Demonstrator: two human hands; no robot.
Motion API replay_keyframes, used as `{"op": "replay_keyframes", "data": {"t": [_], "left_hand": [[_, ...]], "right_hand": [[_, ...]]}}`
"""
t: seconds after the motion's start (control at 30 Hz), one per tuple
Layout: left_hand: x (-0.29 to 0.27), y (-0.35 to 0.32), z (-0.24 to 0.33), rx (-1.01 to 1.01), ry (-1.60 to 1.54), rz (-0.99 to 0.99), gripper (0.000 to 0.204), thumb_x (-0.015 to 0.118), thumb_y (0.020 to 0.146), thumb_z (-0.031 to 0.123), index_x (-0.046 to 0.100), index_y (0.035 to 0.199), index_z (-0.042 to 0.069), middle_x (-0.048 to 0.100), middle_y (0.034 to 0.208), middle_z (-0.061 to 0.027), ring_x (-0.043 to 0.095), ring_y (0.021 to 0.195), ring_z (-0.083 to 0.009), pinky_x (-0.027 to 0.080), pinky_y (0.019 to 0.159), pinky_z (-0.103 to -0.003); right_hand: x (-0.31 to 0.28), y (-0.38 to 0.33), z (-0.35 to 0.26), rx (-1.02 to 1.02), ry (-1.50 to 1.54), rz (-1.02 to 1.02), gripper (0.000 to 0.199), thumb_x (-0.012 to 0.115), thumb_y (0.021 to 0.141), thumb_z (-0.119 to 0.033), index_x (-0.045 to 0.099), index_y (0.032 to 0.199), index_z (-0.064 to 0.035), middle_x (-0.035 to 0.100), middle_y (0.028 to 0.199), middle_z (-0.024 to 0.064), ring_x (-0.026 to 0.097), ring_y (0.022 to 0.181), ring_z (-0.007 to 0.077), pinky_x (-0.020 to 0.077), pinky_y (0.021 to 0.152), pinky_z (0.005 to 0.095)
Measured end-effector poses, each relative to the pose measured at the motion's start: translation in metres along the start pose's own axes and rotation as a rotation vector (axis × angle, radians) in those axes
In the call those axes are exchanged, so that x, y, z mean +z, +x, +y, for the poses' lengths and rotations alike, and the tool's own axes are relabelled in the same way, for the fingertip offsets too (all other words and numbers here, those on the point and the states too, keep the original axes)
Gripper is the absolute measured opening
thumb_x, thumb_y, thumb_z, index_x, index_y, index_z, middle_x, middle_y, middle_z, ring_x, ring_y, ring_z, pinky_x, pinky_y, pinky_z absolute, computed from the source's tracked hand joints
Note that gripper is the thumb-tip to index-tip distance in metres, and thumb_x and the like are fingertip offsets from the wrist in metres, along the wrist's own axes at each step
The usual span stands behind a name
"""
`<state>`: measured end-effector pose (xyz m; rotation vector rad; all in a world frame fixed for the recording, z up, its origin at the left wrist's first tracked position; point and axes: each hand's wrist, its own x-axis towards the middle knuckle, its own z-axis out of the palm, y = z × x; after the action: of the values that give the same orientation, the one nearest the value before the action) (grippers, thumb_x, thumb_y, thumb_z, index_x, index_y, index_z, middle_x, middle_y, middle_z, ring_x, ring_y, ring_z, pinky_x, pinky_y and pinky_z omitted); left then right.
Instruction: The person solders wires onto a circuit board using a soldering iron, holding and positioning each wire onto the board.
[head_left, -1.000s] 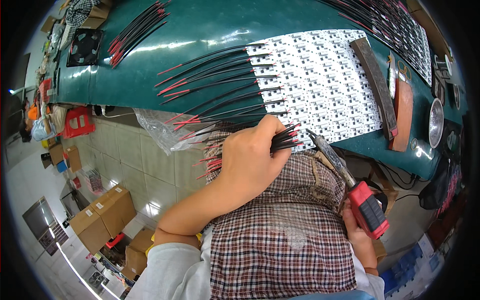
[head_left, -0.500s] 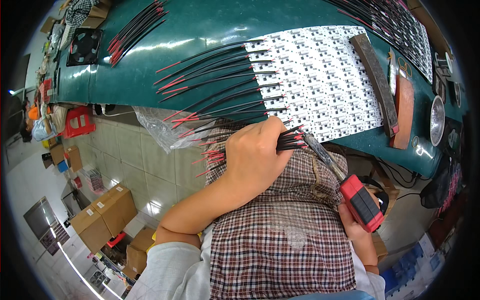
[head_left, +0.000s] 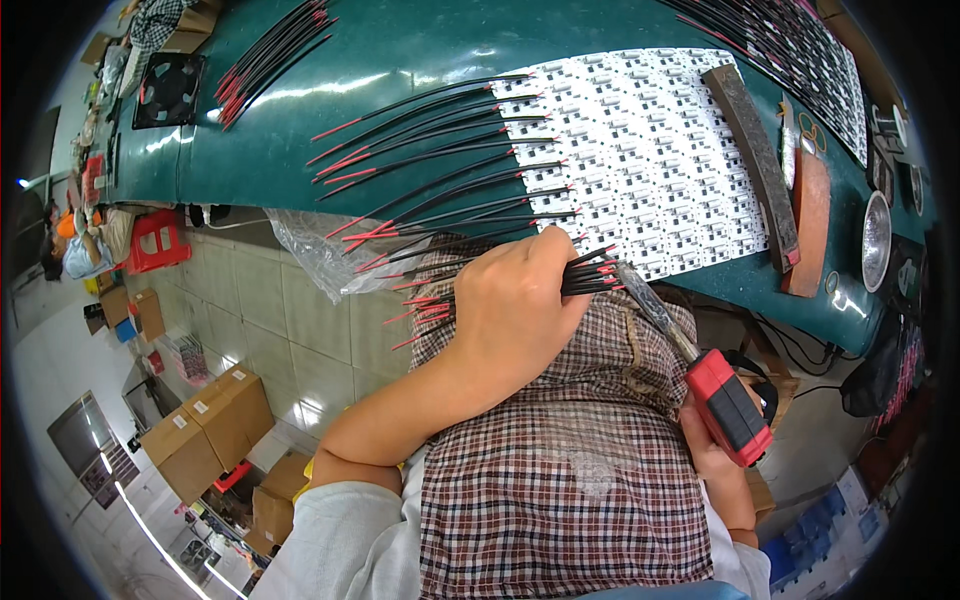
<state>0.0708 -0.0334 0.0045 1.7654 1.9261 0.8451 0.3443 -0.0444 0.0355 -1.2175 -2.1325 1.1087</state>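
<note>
My left hand (head_left: pixel 512 305) is closed around a bundle of black wires (head_left: pixel 597 278) with red ends, held over my lap at the near edge of the bench. In my right hand (head_left: pixel 708 450), partly hidden behind its handle, is a red and black soldering iron (head_left: pixel 728 405). Its dark tip reaches the wire ends just below the sheet's near edge; contact cannot be made out. On the bench lies a white sheet of small circuit boards (head_left: pixel 640 150). Several black wires (head_left: pixel 430 145) lie in a row with one end on the sheet's left edge.
A dark metal bar (head_left: pixel 750 165) lies across the sheet's right side, beside a reddish-brown block (head_left: pixel 808 225) and a metal bowl (head_left: pixel 875 240). More wires (head_left: pixel 270 65) and a black fan (head_left: pixel 168 92) are at the far left. A plastic bag (head_left: pixel 335 265) hangs off the bench edge.
My left hand has shifted slightly up and right with the wire bundle. The soldering iron has moved a little to the right, its tip still near the wire ends.
</note>
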Motion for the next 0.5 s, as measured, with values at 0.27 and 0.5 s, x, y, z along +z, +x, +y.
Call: {"op": "replay_keyframes", "data": {"t": [0.27,0.5], "left_hand": [[-0.0019,0.0046,-0.0050,-0.028,-0.032,-0.028,0.016,0.077,0.071,0.007,0.063,0.079,0.006,0.062,0.064,-0.0055,0.062,0.055,-0.0229,0.046,0.051,-0.035],[-0.0064,0.0100,-0.0061,-0.058,-0.020,-0.093,0.012,0.076,0.075,0.010,0.065,0.076,0.006,0.062,0.062,-0.0047,0.061,0.052,-0.0198,0.047,0.051,-0.033]], "right_hand": [[0.0004,-0.0009,-0.0010,-0.037,-0.031,0.023,0.021,0.076,0.072,-0.008,0.066,0.088,0.0008,0.061,0.076,0.0130,0.061,0.064,0.0297,0.0487,0.059,0.0349],[0.0016,-0.0014,-0.0008,0.009,-0.017,0.007,0.021,0.076,0.069,-0.006,0.066,0.085,0.0005,0.061,0.075,0.0130,0.060,0.062,0.0287,0.0485,0.058,0.0339]]}}
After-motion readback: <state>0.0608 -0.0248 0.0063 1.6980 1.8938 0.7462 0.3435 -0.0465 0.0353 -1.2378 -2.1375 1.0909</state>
